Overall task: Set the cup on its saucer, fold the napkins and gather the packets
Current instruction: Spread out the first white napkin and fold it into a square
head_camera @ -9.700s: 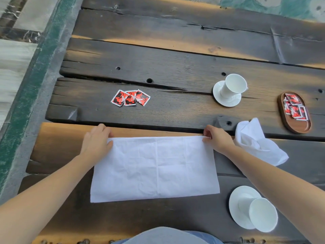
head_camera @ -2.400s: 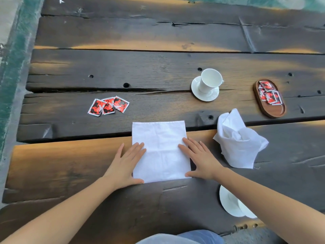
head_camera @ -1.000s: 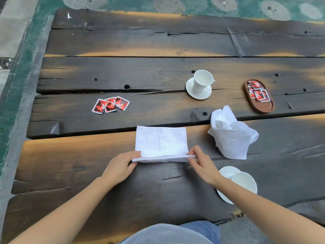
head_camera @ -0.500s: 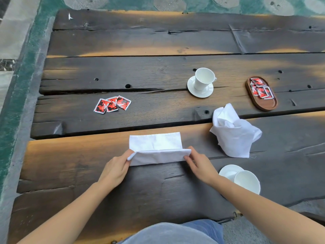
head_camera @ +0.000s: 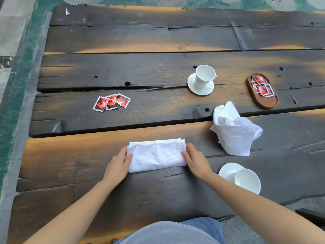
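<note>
A white napkin [head_camera: 157, 154] lies folded into a narrow rectangle on the near plank. My left hand [head_camera: 118, 163] holds its left end and my right hand [head_camera: 195, 158] holds its right end, fingertips on the cloth. A second white napkin [head_camera: 233, 132] sits crumpled to the right. Three red packets [head_camera: 111, 102] lie loose at the middle left. A wooden oval tray [head_camera: 271, 101] at the right holds several more red packets [head_camera: 261, 86]. One white cup [head_camera: 204, 76] stands on a saucer [head_camera: 191, 85] at the back. Another cup [head_camera: 247, 180] rests on a saucer [head_camera: 227, 170] at the near right.
The table [head_camera: 158, 64] is made of dark rough wooden planks with gaps and holes. Its left edge borders green and grey paving [head_camera: 15, 85]. My lap in grey cloth [head_camera: 167, 233] shows at the bottom edge.
The napkin's near half has been folded away from me over the far half, making a narrower rectangle. Both hands moved up with the fold and now sit at its ends.
</note>
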Action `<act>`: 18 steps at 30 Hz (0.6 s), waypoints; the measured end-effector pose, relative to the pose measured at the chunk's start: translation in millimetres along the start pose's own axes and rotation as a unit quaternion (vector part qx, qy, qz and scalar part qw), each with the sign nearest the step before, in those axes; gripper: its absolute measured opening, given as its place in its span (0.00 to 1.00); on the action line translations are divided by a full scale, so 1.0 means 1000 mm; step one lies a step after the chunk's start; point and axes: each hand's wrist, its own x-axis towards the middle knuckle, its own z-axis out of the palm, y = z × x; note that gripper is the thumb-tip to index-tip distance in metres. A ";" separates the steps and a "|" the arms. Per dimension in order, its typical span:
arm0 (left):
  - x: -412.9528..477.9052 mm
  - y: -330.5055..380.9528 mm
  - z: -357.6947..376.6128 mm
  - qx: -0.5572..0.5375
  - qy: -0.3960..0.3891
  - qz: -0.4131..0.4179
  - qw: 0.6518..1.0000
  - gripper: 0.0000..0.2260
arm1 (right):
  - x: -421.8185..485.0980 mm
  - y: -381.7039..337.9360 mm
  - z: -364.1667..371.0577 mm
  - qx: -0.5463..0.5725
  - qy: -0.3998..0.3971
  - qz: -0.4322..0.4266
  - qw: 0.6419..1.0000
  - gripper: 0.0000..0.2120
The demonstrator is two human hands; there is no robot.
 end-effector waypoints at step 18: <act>0.018 -0.003 0.009 0.041 0.014 -0.067 0.997 0.06 | 0.009 -0.006 0.011 -0.058 0.023 0.055 0.997 0.06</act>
